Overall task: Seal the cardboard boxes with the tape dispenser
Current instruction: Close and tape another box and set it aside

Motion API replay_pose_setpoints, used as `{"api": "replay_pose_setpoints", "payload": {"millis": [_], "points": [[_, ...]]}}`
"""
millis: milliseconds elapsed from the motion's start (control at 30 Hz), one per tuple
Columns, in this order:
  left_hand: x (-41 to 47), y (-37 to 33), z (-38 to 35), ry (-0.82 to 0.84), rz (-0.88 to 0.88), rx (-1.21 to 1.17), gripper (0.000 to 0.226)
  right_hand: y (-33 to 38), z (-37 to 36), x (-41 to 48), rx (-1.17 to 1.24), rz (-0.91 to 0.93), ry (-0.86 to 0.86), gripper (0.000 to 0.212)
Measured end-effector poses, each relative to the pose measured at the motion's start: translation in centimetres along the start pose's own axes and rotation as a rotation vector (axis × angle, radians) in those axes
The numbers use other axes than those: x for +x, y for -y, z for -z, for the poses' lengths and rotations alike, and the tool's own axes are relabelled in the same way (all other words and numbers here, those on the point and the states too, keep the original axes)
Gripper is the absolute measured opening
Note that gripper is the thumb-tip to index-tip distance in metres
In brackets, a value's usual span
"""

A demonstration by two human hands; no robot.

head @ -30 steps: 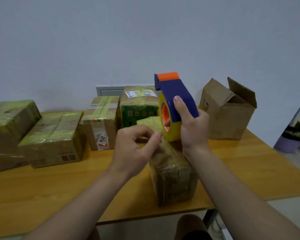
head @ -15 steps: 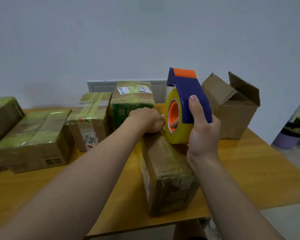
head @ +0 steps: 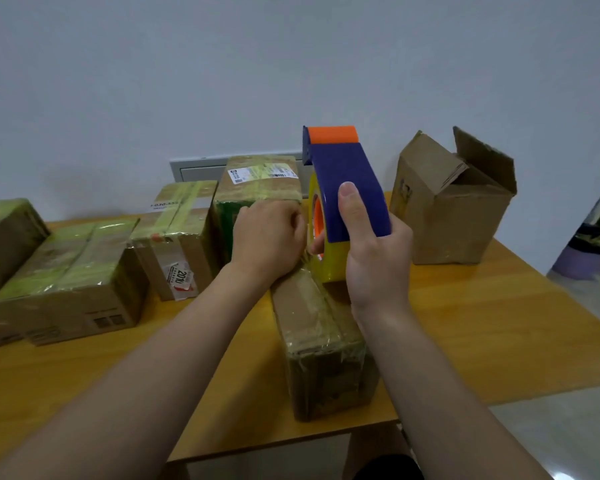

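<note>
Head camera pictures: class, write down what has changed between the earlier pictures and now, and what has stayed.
The left hand moved away from the person to the far end of the tape-wrapped brown cardboard box, where it rests, fingers curled. The right hand still grips the blue and orange tape dispenser above that box.

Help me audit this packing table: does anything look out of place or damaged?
Only the cardboard box at the back right stands out. Its flaps stand open and untaped, one with a ragged edge, while the taped boxes to its left are wrapped shut.
</note>
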State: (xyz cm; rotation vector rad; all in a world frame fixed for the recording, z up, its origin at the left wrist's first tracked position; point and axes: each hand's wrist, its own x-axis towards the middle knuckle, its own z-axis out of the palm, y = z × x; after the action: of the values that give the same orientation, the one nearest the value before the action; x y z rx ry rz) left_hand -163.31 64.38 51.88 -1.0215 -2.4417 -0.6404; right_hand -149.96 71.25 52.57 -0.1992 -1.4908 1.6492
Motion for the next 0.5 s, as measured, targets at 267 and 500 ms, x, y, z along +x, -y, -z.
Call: {"api": "replay_pose_setpoints", "payload": {"millis": [267, 500], "points": [[-4.1, -1.7, 2.5, 0.598, -0.114, 0.128, 0.063, 0.2, 0.4, 0.0, 0.036, -0.032, -0.066, 0.035], [-10.0, -4.0, 4.5, 0.625, -0.082, 0.078, 0.103, 0.2, 0.4, 0.2, 0.042, -0.079, -0.056, 0.046]]}}
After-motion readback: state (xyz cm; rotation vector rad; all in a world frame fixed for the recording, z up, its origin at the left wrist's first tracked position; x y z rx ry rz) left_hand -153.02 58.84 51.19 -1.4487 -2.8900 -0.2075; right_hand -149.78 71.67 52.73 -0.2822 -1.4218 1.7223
